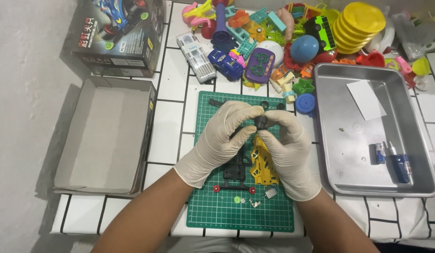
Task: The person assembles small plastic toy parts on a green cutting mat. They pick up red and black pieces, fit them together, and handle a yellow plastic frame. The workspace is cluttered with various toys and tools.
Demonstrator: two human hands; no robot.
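My left hand (pixel 220 140) and my right hand (pixel 288 145), both in cream latex gloves, meet above a green cutting mat (pixel 217 213). Their fingertips pinch a small black wheel-like part (pixel 262 122) between them. Below the hands on the mat lie a yellow model car body (pixel 262 164) and a black chassis (pixel 235 171) with a red-tipped axle (pixel 234 189). A small green gear (pixel 237 199) and small metal bits (pixel 270 193) rest near the mat's lower middle. More black parts (pixel 217 101) lie at the mat's top edge.
An open cardboard box tray (pixel 102 140) sits at left, its printed lid (pixel 119 35) behind it. A metal tray (pixel 367 136) at right holds a paper slip, a small battery and a blue tool. A heap of colourful plastic toys (pixel 292 37) fills the back.
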